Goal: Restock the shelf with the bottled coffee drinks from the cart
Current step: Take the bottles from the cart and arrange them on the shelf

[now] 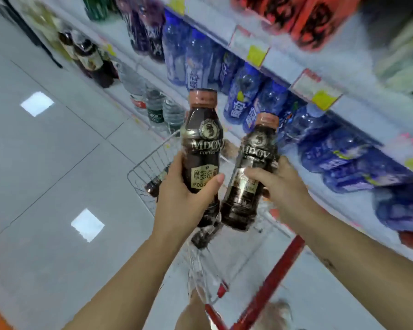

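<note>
Head view shows us with a bottled coffee drink in each hand, both raised at the centre of the frame above the wire cart [150,167]. Our left hand [188,189] is wrapped around the lower label of the left bottle [200,144], thumb across the front. Our right hand [274,179] is clasped around the middle of the right bottle [250,172], which tilts slightly. More coffee bottles [156,183] lie in the cart below. The shelf [320,67] with blue bottles [246,91] runs along the right of the frame.

We judge these full bottles fairly heavy for their size, rigid, with smooth wrapped labels that could slip. Holding around the wide body, as now, seems safest; the narrow capped neck would give less control when setting them upright.
</note>
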### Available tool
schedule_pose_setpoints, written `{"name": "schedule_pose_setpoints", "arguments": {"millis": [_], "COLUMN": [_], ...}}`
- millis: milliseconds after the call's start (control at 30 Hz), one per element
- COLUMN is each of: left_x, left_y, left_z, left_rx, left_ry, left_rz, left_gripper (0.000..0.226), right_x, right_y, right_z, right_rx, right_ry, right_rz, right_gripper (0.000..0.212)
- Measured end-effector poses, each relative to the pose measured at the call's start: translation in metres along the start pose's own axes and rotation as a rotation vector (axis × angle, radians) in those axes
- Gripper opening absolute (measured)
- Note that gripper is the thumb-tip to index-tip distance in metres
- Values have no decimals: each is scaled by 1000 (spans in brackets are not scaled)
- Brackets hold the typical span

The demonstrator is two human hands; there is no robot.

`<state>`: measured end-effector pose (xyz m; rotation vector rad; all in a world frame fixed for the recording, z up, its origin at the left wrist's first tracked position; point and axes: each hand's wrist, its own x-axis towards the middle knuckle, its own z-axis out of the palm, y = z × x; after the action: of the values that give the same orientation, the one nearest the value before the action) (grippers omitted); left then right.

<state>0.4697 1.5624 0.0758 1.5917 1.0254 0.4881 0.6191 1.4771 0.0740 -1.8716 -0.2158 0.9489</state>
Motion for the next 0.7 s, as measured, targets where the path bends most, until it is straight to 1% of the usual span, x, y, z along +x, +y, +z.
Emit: {"name": "schedule_pose_setpoints", "arguments": {"millis": [100,167,233,267,367,433,500,600,700], "left_x": [-16,-31,-50,-60,-88,-108,-132,-169,-207], "left_y": [65,107,146,163,210,238,265,297,320], "left_z": [5,10,15,19,38,56,82,123,167], "left_rx": [-12,-29,-46,-49,-63,-71,-117,-136,-174], "left_ry": [-47,-92,-131,-152,-225,-265,-294,-319,-369], "left_rz": [119,218,316,357,469,541,611,733,787], "left_gripper": [56,50,52,53,44,44,43,47,47], "right_x": [-47,-77,-108,-124,-170,-195,-221,-256,-291], "right_y": [-49,-77,-101,-110,-130,-136,-135,-122,-102], "right_z": [-42,-71,-102,-118,-164,-195,-232,-284,-337], "right_rx": [81,130,174,191,189,183,202,267,288], "right_ry": [35,51,50,43,45,59,59,58,113], "right_rz": [-129,-219,-302,-342,-467,-543,-620,-685,-735], "right_gripper": [43,34,28,30,43,46,44,41,37]}}
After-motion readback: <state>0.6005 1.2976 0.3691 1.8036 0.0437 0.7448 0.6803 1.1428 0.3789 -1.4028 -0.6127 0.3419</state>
